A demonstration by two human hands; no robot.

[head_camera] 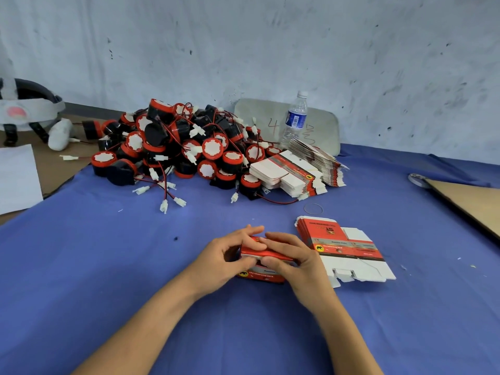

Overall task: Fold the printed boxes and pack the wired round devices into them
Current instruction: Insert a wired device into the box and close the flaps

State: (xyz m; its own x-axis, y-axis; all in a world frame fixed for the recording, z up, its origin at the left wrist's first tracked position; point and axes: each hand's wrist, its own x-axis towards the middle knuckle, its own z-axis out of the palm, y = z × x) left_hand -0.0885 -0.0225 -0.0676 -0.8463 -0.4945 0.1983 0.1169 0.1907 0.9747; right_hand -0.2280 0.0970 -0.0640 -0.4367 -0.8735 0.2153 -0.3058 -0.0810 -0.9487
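So the red box [261, 276] sits mid-way along the near edge of the surface [108, 266], left hand [227, 257] and right hand [296, 262] both curled round it, likely squaring it while a flap tucks in. Flat blanks [343, 247] lie just right of it, within easy reach; the wired devices [189, 147] are piled toward the far edge.

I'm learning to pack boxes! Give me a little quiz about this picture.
1. True or false: the water bottle lies on its side.
2. How many hands grip the red printed box? A) none B) one C) two
3. Fill in: the near stack of flat boxes lies to the person's ____ of that box.
Key: 1 false, it stands upright. 2 C, left hand and right hand. 3 right.
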